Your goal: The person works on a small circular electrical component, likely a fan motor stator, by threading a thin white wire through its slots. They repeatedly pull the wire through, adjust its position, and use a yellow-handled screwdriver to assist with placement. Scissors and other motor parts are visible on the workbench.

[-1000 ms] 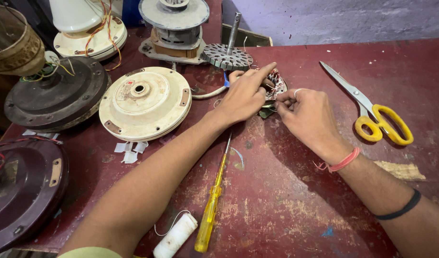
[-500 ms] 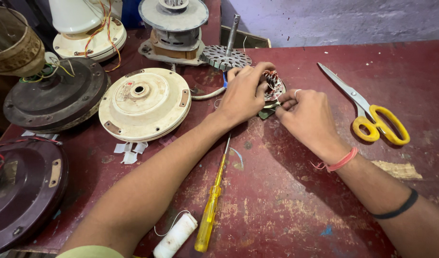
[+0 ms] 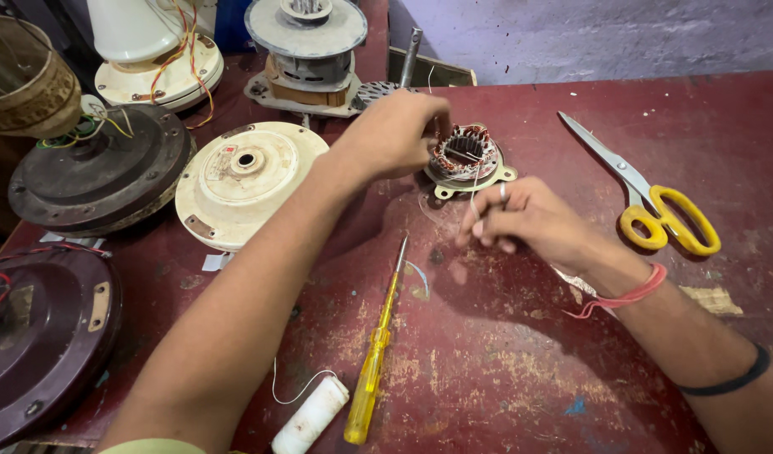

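While the left hand (image 3: 392, 134) is gripping the wound stator (image 3: 468, 157), the right hand (image 3: 521, 217) is pinching a thin wire (image 3: 474, 185).
Yellow scissors (image 3: 655, 210) and a yellow screwdriver (image 3: 374, 361) are lying nearby on the red table (image 3: 504, 370).

The table (image 3: 655, 92) is dark red, with worn yellowish patches toward its near edge. The scissors (image 3: 647, 197) have yellow handles and grey blades. The screwdriver (image 3: 374, 357) is clear yellow. The motor cover (image 3: 243, 181) is cream; the stator (image 3: 464, 155) shows copper-brown windings. On the right hand (image 3: 529, 220), the wrist carries a red thread.
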